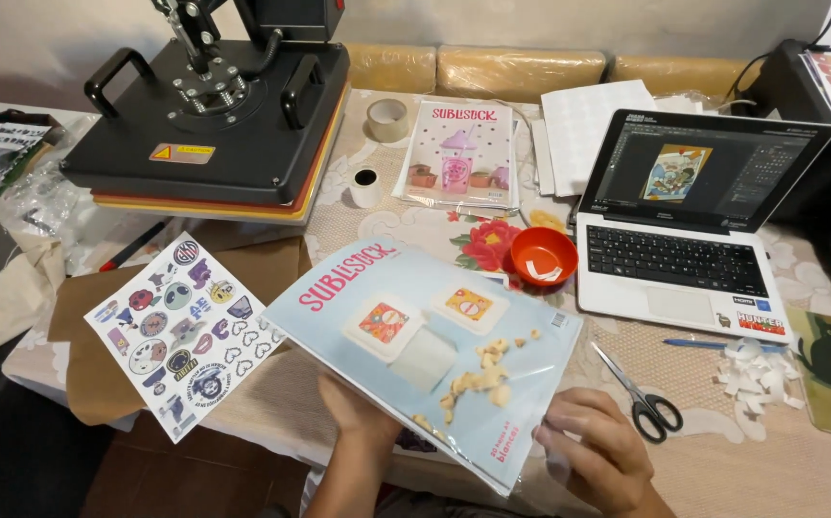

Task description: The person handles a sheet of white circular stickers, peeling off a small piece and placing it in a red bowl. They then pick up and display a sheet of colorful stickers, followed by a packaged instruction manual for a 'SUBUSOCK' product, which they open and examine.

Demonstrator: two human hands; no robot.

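While both hands grip it, blue packet (434,336) holds paper.

Seeing even, soft indoor light, moderately bright, coming from above; no hard shadows. Faint shadow under pale blue packet (425,336) just above my left hand (358,412). Mild sheen on packet's plastic wrap near my right hand (597,451), fingertips there slightly smeared by motion. Laptop screen (708,168) up and right of right hand glows, not blown out. Dull highlights on black heat press (214,115) far up-left of left hand. Wide-angle bending at edges; corners dimmer, lower left near black. Centre sharp.
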